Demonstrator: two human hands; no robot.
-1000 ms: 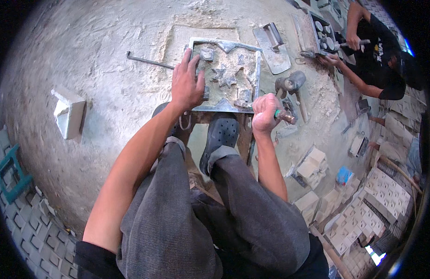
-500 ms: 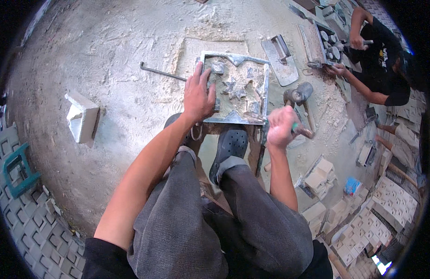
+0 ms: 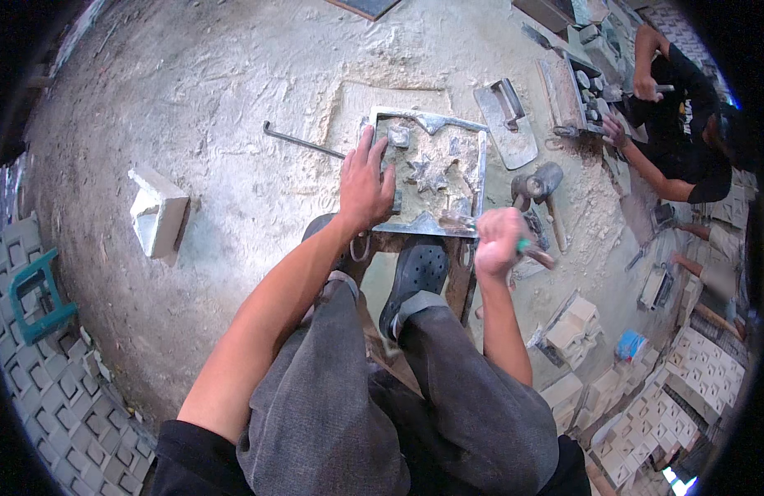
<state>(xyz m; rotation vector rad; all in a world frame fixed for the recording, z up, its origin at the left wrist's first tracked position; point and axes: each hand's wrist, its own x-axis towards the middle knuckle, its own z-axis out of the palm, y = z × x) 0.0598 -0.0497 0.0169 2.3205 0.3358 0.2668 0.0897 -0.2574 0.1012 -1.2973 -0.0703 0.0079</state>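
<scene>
A square metal mould [image 3: 481, 169] lies in front of me, with a star-shaped piece [image 3: 428, 173] and small blocks among pale powder inside it. My left hand [image 3: 368, 183] rests on the mould's left side, fingers stretched and somewhat apart, holding nothing. At the mould's near right corner my right hand [image 3: 498, 241] is closed around a slim hand tool [image 3: 537, 251] with a green part on its handle. The tool's brownish working end reaches over the near rim into the mould. It is blurred, so its exact kind is unclear.
A hooked metal rod [image 3: 303, 140] lies left of the mould. Beyond its right side are a float trowel [image 3: 506, 124] and a mallet [image 3: 542, 179]. A pale cast block [image 3: 159, 213] stands far left, near a teal stool [image 3: 41, 295]. A co-worker [image 3: 684, 124] works at upper right.
The whole view has shifted slightly, so the scene sits lower and farther right. My left hand stays on the mould's side. The co-worker's nearer hand has come up off the box, fingers spread.
</scene>
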